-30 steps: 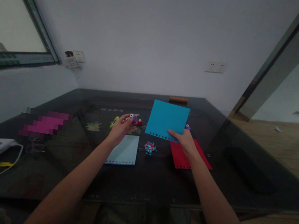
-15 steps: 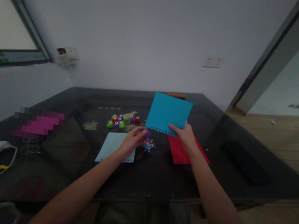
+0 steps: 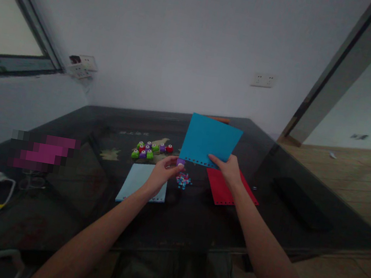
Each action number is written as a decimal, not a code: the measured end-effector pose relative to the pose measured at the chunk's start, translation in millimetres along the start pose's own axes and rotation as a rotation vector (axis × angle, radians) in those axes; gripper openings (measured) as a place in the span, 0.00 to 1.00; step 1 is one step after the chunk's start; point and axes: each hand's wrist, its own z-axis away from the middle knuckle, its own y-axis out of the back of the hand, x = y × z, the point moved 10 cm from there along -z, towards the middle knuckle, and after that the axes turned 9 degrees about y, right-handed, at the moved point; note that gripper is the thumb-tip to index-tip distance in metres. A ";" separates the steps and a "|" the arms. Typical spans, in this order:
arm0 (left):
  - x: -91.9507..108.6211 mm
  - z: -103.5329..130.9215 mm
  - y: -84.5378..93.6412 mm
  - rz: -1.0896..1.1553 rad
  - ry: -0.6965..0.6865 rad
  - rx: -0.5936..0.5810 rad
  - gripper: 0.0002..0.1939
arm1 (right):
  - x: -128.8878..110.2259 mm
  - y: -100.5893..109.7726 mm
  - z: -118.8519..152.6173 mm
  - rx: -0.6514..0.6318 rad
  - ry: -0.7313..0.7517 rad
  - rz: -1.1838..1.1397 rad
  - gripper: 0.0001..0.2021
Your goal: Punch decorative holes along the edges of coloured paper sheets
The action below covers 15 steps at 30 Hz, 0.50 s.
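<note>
Overall exposure: dim, greyish, low contrast; no hard glare.
Window (image 3: 11, 10): pale, flat tone at upper left; any lamp out of frame.
Wall (image 3: 174, 37): soft grey gradient, no sharp-edged shadow.
Tabletop (image 3: 188, 225): near-black, glossy, faint murky reflections.
Black object (image 3: 302, 205): outline nearly lost against the dark surface.
Blue sheet (image 3: 210, 140): most vivid colour, evenly lit, edges fairly crisp.
Small beads (image 3: 183, 181): too small to resolve singly.
Forearms (image 3: 114, 222): darken toward the bottom edge; stretched by the wide lens.
Pink patch (image 3: 48, 151): coarse pixel blocks, detail unreadable.
Floor (image 3: 358, 187): soft, smeared toward the right edge.
</note>
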 end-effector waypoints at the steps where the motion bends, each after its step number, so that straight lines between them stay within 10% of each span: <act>1: 0.2 0.3 -0.7 -0.001 0.000 -0.003 0.19 | -1.3 -0.1 0.3 -0.001 0.003 0.005 0.18; 15: 3.2 3.7 -4.7 -0.012 0.020 -0.006 0.17 | 0.0 1.0 -0.4 -0.014 0.021 0.047 0.18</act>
